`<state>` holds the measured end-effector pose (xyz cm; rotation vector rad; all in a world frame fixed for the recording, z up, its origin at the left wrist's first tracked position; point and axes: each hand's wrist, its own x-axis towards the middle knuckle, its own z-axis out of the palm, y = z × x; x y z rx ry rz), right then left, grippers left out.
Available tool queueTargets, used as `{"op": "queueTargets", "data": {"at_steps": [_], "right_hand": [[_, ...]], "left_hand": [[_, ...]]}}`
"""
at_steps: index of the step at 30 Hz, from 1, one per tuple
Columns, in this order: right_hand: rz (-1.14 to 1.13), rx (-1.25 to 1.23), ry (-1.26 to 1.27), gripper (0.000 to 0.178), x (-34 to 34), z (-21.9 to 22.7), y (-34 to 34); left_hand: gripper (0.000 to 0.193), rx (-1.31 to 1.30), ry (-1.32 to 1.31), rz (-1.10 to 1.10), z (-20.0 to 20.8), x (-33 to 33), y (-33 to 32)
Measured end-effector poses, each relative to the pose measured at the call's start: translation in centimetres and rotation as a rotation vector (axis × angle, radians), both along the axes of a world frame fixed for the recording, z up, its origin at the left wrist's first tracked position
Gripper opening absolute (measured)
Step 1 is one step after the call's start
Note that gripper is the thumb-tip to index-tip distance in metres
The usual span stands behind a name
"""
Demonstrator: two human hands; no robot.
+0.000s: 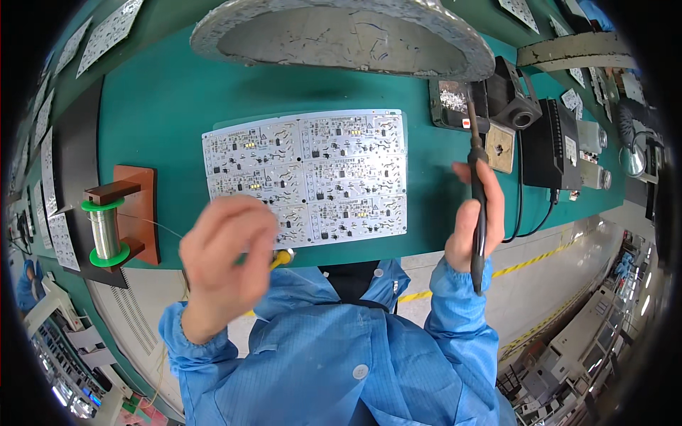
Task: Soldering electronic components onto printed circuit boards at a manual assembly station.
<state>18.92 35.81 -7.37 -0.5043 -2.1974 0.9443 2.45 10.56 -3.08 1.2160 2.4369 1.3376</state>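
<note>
A soldering iron (479,192) with a black handle is gripped in my right hand (474,216). It points away from me, its metal tip over a small dark box (449,105) with silvery bits in it. My left hand (231,259) is curled over the lower left corner of a white circuit board panel (359,170), its fingers slightly blurred. Thin solder wire (160,227) runs from a green-ended spool (106,233) to this hand. The wire's end is hidden behind the fingers. The panel lies flat, several repeated circuits on it.
The spool sits on a brown stand (148,213). A round grey hood (348,42) overhangs the far side. To the right are a sponge tray (499,148), an iron holder (513,106) and a black box with cables (550,145). A small yellow item (282,257) lies at the near edge.
</note>
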Motion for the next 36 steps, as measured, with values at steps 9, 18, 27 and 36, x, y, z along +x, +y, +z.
{"op": "queueTargets", "data": {"at_steps": [9,18,27,36], "right_hand": [[0.338,0.135,-0.122,0.081,-0.2,0.4,-3.5],[0.361,0.245,0.031,0.066,-0.7,0.7,-4.2],[0.341,0.199,0.059,0.081,0.1,0.6,-6.9],[0.317,-0.001,0.081,0.049,2.2,2.1,-4.6]], "left_hand": [[0.013,-0.025,-0.123,-0.304,-0.5,3.4,0.9],[0.051,0.044,-0.512,-0.463,-0.7,5.2,0.5],[0.049,0.865,-1.597,0.169,-3.3,8.5,4.9],[0.047,0.827,-1.641,0.227,-3.4,8.0,4.5]]}}
